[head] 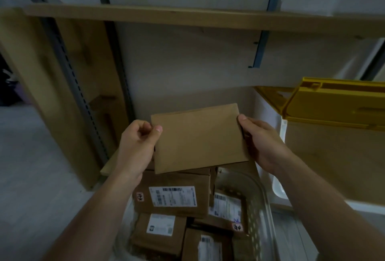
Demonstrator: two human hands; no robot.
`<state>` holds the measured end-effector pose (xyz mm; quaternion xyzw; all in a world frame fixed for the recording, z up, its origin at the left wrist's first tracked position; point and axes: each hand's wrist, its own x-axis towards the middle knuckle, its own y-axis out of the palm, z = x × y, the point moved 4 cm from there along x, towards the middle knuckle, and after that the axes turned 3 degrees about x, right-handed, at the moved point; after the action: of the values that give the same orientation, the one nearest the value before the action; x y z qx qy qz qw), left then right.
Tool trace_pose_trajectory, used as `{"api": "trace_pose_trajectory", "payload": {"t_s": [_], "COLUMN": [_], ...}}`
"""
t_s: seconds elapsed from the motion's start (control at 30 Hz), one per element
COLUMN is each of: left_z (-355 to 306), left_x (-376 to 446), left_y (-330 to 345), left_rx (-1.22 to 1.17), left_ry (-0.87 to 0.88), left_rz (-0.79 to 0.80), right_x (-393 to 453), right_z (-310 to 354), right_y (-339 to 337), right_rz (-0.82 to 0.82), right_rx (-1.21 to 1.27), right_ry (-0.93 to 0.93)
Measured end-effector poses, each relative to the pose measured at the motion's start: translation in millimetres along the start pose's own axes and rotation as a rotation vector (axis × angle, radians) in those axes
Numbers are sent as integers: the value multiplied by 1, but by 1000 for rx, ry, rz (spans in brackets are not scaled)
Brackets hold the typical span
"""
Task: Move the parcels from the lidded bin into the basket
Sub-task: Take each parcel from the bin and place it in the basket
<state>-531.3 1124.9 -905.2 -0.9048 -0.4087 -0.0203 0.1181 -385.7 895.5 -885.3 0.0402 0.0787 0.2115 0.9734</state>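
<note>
1. Both hands held one flat brown parcel [199, 137] up in the air, plain face toward the camera, tilted slightly with its right end higher
2. The left hand [136, 146] gripped the parcel's left edge, thumb on the front face and the other fingers curled behind it
3. The right hand [263, 143] held the right edge, thumb tip at the upper right corner; its other fingers went behind the parcel and could not be seen
4. The held parcel hung above the far end of the basket [261, 208], a pale container with a perforated wall and a rounded rim, which lay low in the view between the forearms
5. Several labelled parcels already lay in the basket, among them a large one with a barcode label [173, 195] just below the held parcel, and smaller ones nearer the camera
6. To the right stood the lidded bin [281, 179], white-walled, with its yellow lid [337, 104] swung open above it; what remained inside it was hidden
7. The step in hand looked like the carry-and-place stage: the parcel appeared to be out of the bin and over the basket, not yet set down
8. The next move would likely call for lowering the parcel flat onto the pile, letting both hands go, then reaching right into the bin for another
9. The pile was uneven, so a thin parcel laid on top might slide toward the basket wall unless it was set down squarely
</note>
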Motion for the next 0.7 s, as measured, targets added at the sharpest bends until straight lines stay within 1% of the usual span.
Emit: {"api": "trace_pose_trajectory", "payload": {"t_s": [0.1, 0.13, 0.2, 0.3, 0.4, 0.47, 0.57, 0.63, 0.7], "left_z": [-3, -4, -6, -7, -9, -10, -10, -11, -12], "left_x": [-2, -4, -7, -10, -12, -13, -17, -20, -22], "left_y": [7, 10, 20, 35, 47, 52, 58, 59, 58], "left_rx": [90, 118, 106, -38, -241, -322, -498, -588, -622], "left_ry": [56, 61, 53, 24, -26, -21, -39, -53, -56], "left_rz": [58, 93, 155, 205, 257, 328, 444, 496, 510], "right_x": [2, 2, 1, -3, -3, -1, 2, 4, 6], "right_z": [5, 6, 5, 3, -6, -9, -8, -9, -10], "right_y": [6, 8, 14, 30, 48, 58, 67, 72, 74], "right_rz": [40, 73, 196, 422, 568, 597, 586, 603, 616], "right_rx": [56, 67, 95, 146, 147, 94, 6, -11, -9], "right_ry": [-33, -34, -3, 5, -62, -157, -276, -294, -288]}}
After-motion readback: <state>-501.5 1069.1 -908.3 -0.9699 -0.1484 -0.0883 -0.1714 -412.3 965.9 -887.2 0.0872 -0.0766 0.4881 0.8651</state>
